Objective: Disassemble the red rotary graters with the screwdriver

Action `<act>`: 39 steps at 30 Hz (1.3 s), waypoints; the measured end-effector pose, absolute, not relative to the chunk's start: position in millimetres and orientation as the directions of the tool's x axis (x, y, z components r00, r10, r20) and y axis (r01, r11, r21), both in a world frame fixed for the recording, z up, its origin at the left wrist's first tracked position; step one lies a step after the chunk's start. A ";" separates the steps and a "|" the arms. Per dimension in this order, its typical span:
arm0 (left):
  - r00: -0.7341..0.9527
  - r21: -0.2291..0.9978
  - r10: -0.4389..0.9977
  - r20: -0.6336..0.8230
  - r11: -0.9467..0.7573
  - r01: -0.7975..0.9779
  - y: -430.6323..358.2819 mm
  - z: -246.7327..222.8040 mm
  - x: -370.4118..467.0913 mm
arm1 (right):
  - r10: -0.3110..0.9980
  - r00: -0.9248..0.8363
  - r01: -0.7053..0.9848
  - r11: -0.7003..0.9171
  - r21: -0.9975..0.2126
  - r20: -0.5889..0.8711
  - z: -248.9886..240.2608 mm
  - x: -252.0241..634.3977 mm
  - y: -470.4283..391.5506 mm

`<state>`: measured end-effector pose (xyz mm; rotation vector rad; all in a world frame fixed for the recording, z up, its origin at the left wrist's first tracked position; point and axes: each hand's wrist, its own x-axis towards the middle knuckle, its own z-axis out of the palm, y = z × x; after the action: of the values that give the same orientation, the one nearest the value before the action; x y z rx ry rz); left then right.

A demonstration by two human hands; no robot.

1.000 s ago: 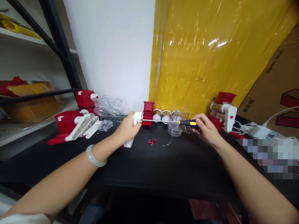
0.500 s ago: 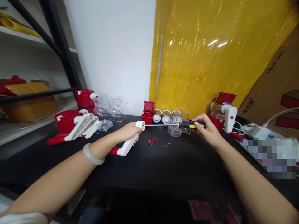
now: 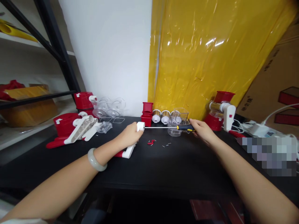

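My left hand (image 3: 132, 134) is closed round a white crank handle (image 3: 129, 151) with a red grip, its round end turned to the right. In my right hand (image 3: 198, 128) is the black and yellow handle of a screwdriver (image 3: 182, 128). The long shaft runs level to the left, and its tip is at the opening of the crank's round end; the very tip is hidden. Small red pieces (image 3: 150, 142) and several small screws (image 3: 167, 145) lie on the black table (image 3: 154, 171) below the shaft.
At the left stand red bases (image 3: 64, 124) with white cranks and clear plastic parts (image 3: 109, 109). Behind the shaft are red hoppers (image 3: 146, 113), drum graters (image 3: 165, 116) and a clear housing (image 3: 181, 115). An assembled grater (image 3: 223, 109) and white cables (image 3: 259, 127) are at the right.
The crank's round end has turned, so its opening faces us less. My right hand has shifted slightly left along with the screwdriver, its fingers now at the handle's rear end.
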<state>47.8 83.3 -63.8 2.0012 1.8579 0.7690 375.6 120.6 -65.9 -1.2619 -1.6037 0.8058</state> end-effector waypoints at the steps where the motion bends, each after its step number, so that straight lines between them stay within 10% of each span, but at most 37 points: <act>1: 0.022 0.582 0.986 0.166 -0.116 0.805 83.9 -63.5 47.6 | 0.937 -0.089 0.387 0.344 -0.856 0.337 -64.8 376.5 119.9; 12: 0.161 0.885 0.972 -0.169 0.078 0.460 88.2 -62.1 46.9 | 0.647 -0.111 0.478 0.700 -0.530 0.754 -57.6 385.0 105.0; 19: 0.015 0.549 0.974 0.226 -0.140 0.824 86.8 -65.7 47.1 | 0.954 -0.087 0.341 0.298 -0.891 0.286 -64.1 377.9 115.0; 23: 0.030 0.478 0.958 0.284 -0.169 0.862 86.4 -66.5 45.9 | 0.997 -0.029 0.460 0.082 -0.884 0.078 -70.5 374.5 122.6; 33: 0.124 0.657 0.990 0.063 -0.134 0.742 94.7 -67.3 38.7 | 0.681 -0.202 0.618 0.646 -0.448 0.704 -60.0 381.3 104.8; 39: 0.101 0.719 0.992 0.072 -0.122 0.685 90.9 -69.7 46.6 | 0.853 0.039 0.281 0.491 -0.825 0.521 -66.2 376.2 115.5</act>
<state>46.6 90.9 -69.7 1.8664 1.6346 0.7742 376.2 115.5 -66.2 -1.0284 -1.5166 0.5857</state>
